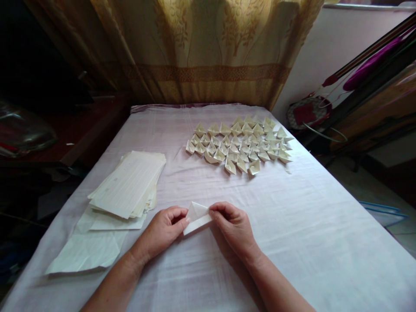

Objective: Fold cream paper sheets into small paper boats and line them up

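A folded piece of white paper point(197, 218), with a pointed top and a straight band along its lower edge, is held just over the cloth-covered table. My left hand point(169, 223) pinches its left end between thumb and fingers. At the other end, the thumb and fingertips of my right hand point(232, 223) are closed on its right corner. Beyond my hands, many small folded paper boats point(234, 145) stand close together in rough rows. A stack of lined paper sheets point(130, 182) lies to the left, partly over a looser creased sheet point(87, 247).
The table's white cloth point(292, 242) has light wrinkles. A gold patterned curtain point(208, 52) hangs behind the far edge. On the left stands a dark red cabinet point(97, 130). A patterned bag point(307, 112) is beyond the right edge.
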Available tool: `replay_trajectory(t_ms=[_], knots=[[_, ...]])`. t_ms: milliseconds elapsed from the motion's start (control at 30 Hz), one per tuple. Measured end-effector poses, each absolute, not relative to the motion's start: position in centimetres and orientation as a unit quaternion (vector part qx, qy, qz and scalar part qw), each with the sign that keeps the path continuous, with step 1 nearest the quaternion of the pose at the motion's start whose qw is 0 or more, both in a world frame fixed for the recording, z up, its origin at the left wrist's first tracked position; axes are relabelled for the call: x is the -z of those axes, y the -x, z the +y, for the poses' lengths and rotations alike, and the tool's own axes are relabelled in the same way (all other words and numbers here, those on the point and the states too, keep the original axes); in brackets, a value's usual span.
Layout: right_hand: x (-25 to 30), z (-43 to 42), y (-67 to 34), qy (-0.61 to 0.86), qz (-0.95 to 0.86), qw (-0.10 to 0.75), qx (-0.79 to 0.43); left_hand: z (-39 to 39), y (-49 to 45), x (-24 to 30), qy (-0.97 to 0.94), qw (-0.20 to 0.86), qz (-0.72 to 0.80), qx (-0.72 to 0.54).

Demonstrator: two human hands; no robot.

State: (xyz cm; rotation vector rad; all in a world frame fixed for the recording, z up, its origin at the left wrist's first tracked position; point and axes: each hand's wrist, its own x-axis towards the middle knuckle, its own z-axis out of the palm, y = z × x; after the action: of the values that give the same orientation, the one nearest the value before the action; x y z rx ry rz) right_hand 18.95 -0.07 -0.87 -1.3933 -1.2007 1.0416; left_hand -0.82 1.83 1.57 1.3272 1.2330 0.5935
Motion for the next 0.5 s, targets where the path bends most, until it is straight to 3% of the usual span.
replay_trajectory(t_ms=[500], knots=[[-0.1,0.5,-20.0,0.549,-0.456,0.441,-0.544,1.9,0.7,-1.3,-0.585,0.528,0.551,-0.275]])
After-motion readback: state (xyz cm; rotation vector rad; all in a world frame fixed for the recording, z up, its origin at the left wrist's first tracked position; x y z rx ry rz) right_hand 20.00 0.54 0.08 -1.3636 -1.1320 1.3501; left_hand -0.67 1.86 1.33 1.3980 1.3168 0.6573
